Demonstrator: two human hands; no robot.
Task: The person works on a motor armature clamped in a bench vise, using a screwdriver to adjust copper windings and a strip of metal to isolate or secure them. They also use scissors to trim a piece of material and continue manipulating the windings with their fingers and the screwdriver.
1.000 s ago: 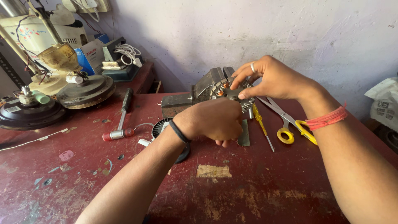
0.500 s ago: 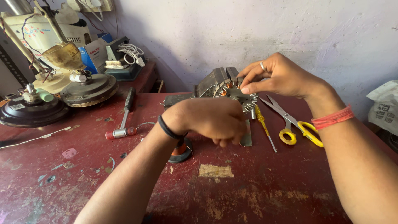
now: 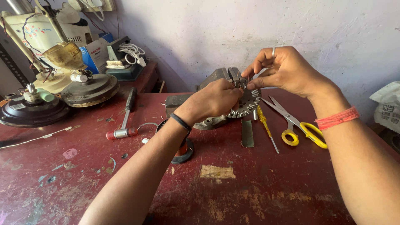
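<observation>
Whitewashed wall (image 3: 316, 29) at far side; worn red bench (image 3: 216, 191) fills the near field. Far left: two dismantled fan motor housings (image 3: 87, 87), boxes and a coil of white cable (image 3: 132, 52). Bench vise (image 3: 216, 89) sits mid-bench at the far edge. Round toothed stator core (image 3: 249, 102) is held up just in front of the vise, between both hands. Left hand (image 3: 214, 100) wraps the core's left rim, fingers closed on it. Right hand (image 3: 287, 71) is above and right of the core, thumb and forefinger pinched together on something thin at the core's top edge; too small to identify, possibly wire. Hammer (image 3: 125, 114) lies left of the vise; spool of copper wire (image 3: 183, 148) sits near the left forearm. Right of the core: scissors with yellow handles (image 3: 298, 125), yellow-handled screwdriver (image 3: 265, 125), flat metal strip (image 3: 247, 133). Risk, as judged: the pinched strand could snap or slip if pulled against the core's sharp teeth; the core, held in one hand's grip, could drop onto the tools beneath.
</observation>
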